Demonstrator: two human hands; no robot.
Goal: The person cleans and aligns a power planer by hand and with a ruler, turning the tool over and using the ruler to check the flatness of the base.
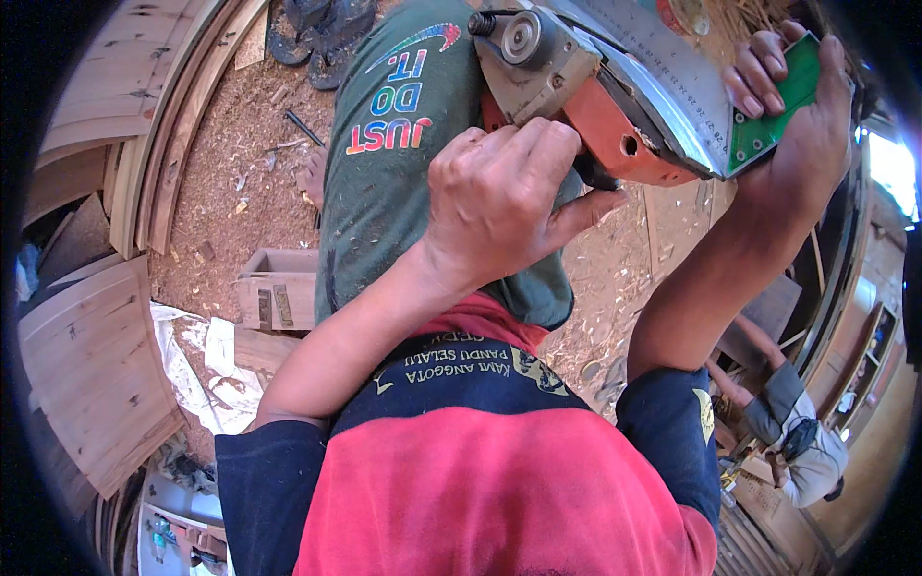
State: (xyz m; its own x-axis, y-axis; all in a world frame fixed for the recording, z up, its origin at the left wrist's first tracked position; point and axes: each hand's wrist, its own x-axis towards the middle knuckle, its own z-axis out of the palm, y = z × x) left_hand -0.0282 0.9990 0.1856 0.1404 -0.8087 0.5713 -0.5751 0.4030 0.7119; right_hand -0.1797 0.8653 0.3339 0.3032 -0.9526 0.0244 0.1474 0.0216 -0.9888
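Note:
An orange and grey power tool [615,130], which looks like a hand planer, is tilted over my thigh near the top of the view. My left hand [504,192] is closed round its body, with the thumb stretched along the near side. A try square [663,58] with a metal, ruler-marked blade lies along the tool's flat face. Its green stock [792,91] is in my right hand [812,130], the fingers curled over one edge. A round pulley [521,36] shows at the tool's left end. My hands hide part of the tool's handle and of the stock.
Wood shavings cover the floor [226,192]. A small wooden box [279,288] stands left of my leg, with wooden panels [96,370] farther left. Dark sandals [322,38] lie at the top. Another person [792,432] works at the lower right.

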